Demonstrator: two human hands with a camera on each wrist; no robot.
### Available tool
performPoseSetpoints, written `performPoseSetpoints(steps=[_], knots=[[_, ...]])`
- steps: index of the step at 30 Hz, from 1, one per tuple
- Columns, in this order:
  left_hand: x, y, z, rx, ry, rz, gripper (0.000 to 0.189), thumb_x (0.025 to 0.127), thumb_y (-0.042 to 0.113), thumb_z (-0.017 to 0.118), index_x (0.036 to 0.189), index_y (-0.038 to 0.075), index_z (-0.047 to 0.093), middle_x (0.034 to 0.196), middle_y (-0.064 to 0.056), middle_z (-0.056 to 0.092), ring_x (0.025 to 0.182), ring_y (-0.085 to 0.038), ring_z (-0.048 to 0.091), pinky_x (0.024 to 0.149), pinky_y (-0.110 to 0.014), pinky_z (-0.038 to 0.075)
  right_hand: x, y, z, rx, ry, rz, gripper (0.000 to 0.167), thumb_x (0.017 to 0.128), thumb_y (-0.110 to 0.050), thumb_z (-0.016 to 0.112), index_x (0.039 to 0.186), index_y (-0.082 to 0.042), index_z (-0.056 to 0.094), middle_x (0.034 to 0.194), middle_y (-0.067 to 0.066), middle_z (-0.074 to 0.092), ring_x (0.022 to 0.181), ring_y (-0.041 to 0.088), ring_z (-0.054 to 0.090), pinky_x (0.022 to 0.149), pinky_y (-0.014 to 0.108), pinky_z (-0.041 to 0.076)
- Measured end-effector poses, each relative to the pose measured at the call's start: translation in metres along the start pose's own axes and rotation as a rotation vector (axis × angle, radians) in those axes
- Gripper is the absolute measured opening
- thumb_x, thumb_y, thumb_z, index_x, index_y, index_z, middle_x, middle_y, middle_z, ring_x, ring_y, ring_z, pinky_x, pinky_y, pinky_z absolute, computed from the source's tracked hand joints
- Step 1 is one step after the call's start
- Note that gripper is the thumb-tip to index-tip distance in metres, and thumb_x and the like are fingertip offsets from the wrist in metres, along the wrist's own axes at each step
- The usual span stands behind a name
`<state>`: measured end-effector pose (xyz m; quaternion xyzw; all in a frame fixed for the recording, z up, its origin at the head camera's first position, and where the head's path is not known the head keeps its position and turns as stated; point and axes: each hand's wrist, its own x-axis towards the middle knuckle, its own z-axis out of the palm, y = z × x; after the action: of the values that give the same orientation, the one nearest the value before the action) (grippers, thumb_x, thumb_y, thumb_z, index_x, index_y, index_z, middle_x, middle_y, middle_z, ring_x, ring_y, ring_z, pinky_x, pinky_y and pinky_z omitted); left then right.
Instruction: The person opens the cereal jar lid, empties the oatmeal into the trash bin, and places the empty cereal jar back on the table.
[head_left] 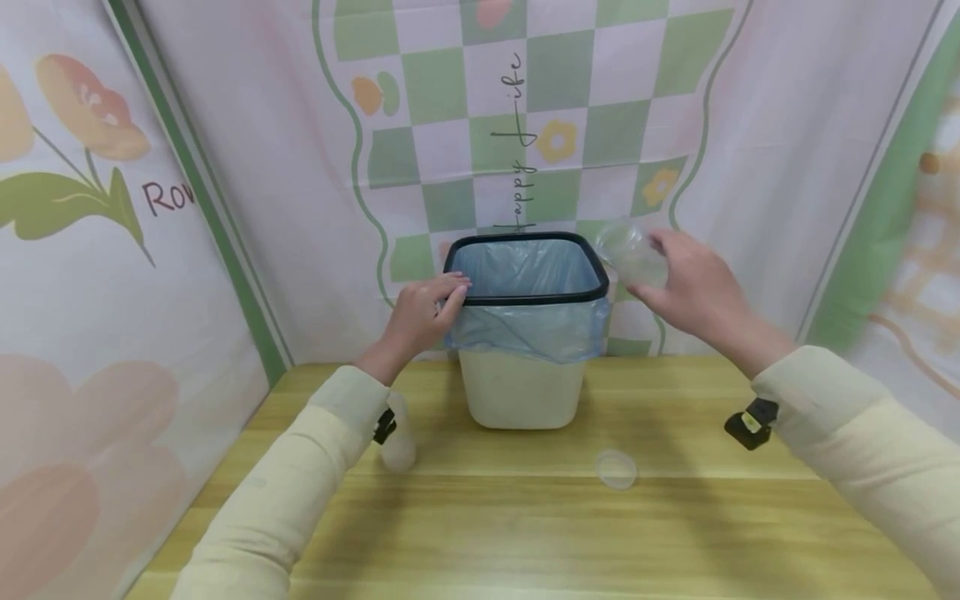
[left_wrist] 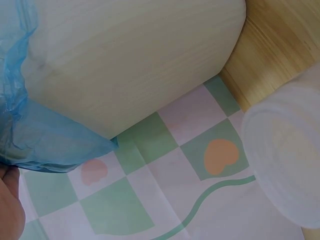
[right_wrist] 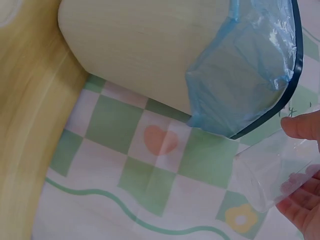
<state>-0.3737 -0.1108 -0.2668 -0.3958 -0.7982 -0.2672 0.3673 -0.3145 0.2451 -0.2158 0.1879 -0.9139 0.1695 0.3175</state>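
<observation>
A cream trash can [head_left: 521, 387] with a black rim stands on the table, lined with a blue plastic bag [head_left: 525, 329] folded over its outside. My left hand [head_left: 423, 317] grips the rim at its left side, fingertips over the edge. My right hand [head_left: 697, 287] holds a clear plastic cup [head_left: 641, 258] just right of the rim, thumb on one side and fingers on the other. The cup is tilted, one end toward the can, and looks see-through in the right wrist view. A round clear lid [head_left: 617, 469] lies on the table in front of the can.
A whitish translucent cylindrical container [head_left: 399, 446] stands left of the can, partly hidden by my left sleeve and large in the left wrist view. Behind the wooden table [head_left: 487, 517] hangs a checkered cloth [head_left: 435, 83]; printed cloth also hangs at both sides.
</observation>
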Motion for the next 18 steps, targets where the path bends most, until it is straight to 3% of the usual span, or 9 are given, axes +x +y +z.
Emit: performPoseSetpoints(steps=[12,18], knots=[[0.0,-0.001,0.001,0.005,0.004,0.004,0.026,0.098,0.012,0.053,0.106,-0.001,0.073,0.111,-0.014,0.07,0.112,-0.024,0.063,0.096,-0.039,0.049,-0.019,0.008,0.012,0.04,0.015,0.013,0.064,0.077,-0.012,0.08,0.127,0.011,0.049,0.112,0.029,0.058,0.094,0.042,0.056,0.076,0.058,0.048],[0.0,-0.002,0.001,0.004,-0.002,0.001,0.025,0.098,0.012,0.054,0.107,-0.001,0.073,0.111,-0.013,0.07,0.112,-0.024,0.063,0.096,-0.038,0.049,-0.027,0.01,0.016,0.073,-0.006,0.045,0.064,0.08,-0.015,0.079,0.128,0.012,0.047,0.115,0.032,0.056,0.1,0.045,0.054,0.082,0.06,0.046]])
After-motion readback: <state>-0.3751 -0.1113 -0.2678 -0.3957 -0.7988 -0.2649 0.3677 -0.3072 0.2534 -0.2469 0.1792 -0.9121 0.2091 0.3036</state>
